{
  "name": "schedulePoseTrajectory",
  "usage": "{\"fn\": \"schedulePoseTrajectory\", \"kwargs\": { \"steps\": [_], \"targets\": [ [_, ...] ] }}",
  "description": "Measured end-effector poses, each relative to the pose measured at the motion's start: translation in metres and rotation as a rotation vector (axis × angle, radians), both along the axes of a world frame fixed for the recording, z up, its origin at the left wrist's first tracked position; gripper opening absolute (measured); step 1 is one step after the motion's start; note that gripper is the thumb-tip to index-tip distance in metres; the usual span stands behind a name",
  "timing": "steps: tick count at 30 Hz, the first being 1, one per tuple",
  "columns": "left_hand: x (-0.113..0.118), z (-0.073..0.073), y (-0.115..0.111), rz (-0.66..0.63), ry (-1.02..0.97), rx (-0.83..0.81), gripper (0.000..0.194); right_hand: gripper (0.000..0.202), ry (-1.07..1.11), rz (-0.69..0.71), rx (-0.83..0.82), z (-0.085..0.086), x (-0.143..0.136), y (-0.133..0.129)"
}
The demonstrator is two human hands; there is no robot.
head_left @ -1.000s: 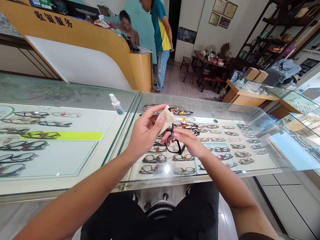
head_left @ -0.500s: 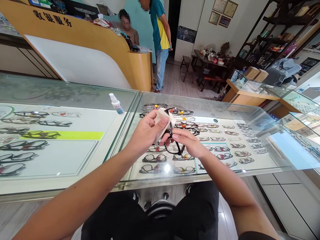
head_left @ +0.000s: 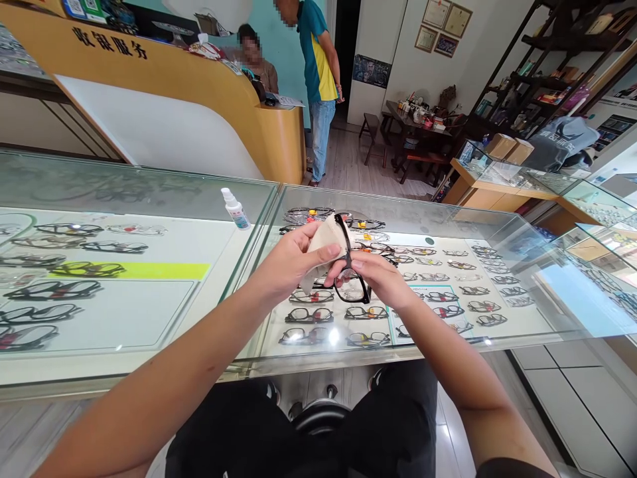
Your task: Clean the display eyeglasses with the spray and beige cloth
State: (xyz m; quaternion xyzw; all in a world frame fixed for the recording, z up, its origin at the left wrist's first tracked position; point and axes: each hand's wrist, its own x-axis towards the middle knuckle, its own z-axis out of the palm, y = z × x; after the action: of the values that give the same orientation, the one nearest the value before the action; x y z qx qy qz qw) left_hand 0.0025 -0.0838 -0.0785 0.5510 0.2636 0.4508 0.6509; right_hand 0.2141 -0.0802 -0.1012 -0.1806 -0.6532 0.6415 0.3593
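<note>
My left hand (head_left: 293,257) is closed on a pale beige cloth (head_left: 326,237), its thumb pressed over the cloth near the eyeglasses. My right hand (head_left: 374,275) pinches a pair of black-framed eyeglasses (head_left: 367,292) around the bridge. One rim hangs low, below the right fingers, and its clear lens shows. The upper part of the frame stands up against the cloth, and the lens there is partly hidden by it. Both hands are above the glass display case. A white spray bottle (head_left: 235,210) stands on the glass, left of my hands.
Under the glass top of the display case (head_left: 219,358) lie rows of eyeglasses (head_left: 309,315). Beyond is a wooden counter (head_left: 281,136) with one person seated and another standing (head_left: 318,73). Dark benches, a table (head_left: 423,123) and shelves are further back. A stool is between my legs.
The eyeglasses have turned more upright, so more of the black frame shows beside the cloth. My left hand's cloth has opened out a little, and the view has shifted slightly.
</note>
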Motion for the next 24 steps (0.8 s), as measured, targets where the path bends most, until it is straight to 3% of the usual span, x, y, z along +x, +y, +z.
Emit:
{"fn": "schedulePoseTrajectory", "kwargs": {
  "steps": [4,8,12,16,18,21,24],
  "targets": [
    [0.0,0.003,-0.003,0.046,0.032,0.067,0.047,0.04,0.021,0.025,0.009,0.0,-0.001,0.001],
    [-0.001,0.015,-0.006,0.092,0.074,0.129,0.048,0.042,-0.073,-0.012,0.081,0.023,0.0,-0.003],
    [-0.002,0.049,-0.005,0.151,0.128,0.26,0.046,0.041,-0.186,-0.026,0.224,0.071,0.002,-0.005],
    [-0.004,0.099,0.008,0.32,0.172,0.513,0.042,0.039,-0.226,-0.14,0.397,0.124,0.001,-0.004],
    [-0.008,0.122,0.019,0.33,0.177,0.611,0.043,0.038,-0.214,-0.229,0.476,0.143,-0.003,-0.004],
    [-0.017,0.145,0.029,0.216,0.191,0.616,0.044,0.037,-0.171,-0.297,0.539,0.159,-0.014,-0.006],
    [-0.022,0.146,0.028,0.277,0.104,0.588,0.044,0.038,-0.155,-0.301,0.541,0.163,-0.024,-0.007]
  ]
}}
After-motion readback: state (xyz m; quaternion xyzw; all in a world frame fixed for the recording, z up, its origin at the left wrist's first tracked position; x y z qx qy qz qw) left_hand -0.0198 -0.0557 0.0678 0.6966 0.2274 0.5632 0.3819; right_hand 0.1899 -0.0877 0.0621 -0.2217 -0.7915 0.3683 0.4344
